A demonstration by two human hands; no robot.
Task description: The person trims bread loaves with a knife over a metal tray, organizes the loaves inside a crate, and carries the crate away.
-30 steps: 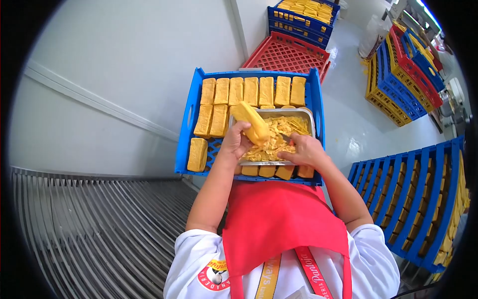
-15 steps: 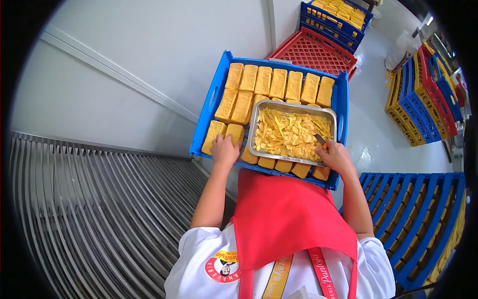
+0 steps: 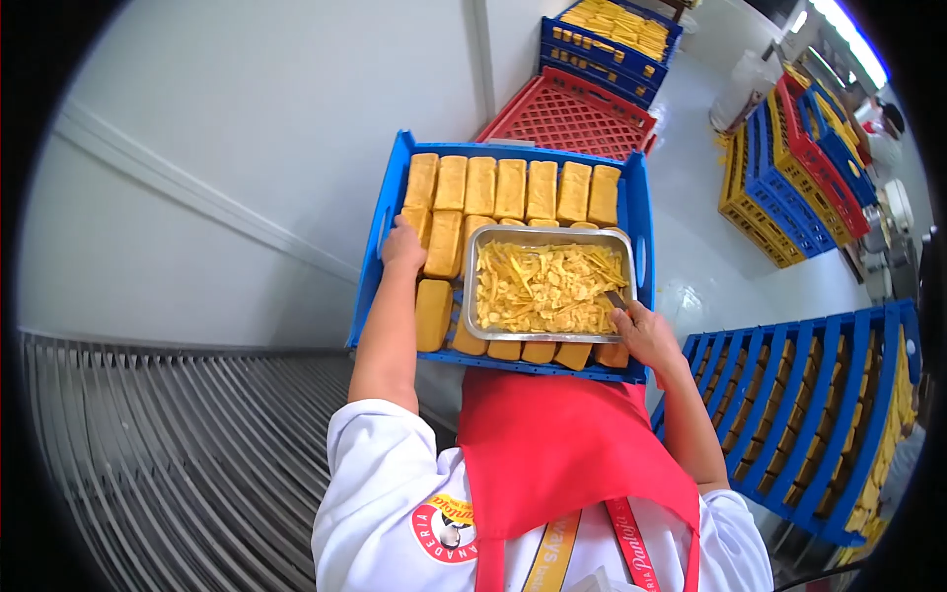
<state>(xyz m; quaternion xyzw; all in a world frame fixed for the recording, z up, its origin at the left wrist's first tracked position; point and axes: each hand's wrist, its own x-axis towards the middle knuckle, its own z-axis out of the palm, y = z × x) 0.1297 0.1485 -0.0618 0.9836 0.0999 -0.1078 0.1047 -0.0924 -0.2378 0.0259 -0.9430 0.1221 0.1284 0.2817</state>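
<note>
A blue crate [image 3: 636,197] holds rows of golden rectangular bread loaves [image 3: 511,189]. A metal tray [image 3: 472,286] of thin yellow crust trimmings [image 3: 543,286] rests over the loaves. My left hand [image 3: 402,247] is at the crate's left side, its fingers closed around the lower end of a loaf [image 3: 416,221] in the second row; that forearm covers the crate's front left corner. At the tray's front right corner, my right hand [image 3: 646,335] grips a knife [image 3: 615,297], whose dark blade points up and left over the trimmings.
Beyond the crate are a red crate [image 3: 577,116] and stacked dark blue crates [image 3: 604,59]. More coloured crates [image 3: 789,187] stand to the right, near another person [image 3: 883,138]. A blue slatted crate [image 3: 789,414] sits at lower right, metal slats [image 3: 197,444] at lower left.
My left hand has moved from a front-row loaf up and left to a second-row loaf. My right hand keeps the knife by the tray's corner. The camera view has shifted somewhat.
</note>
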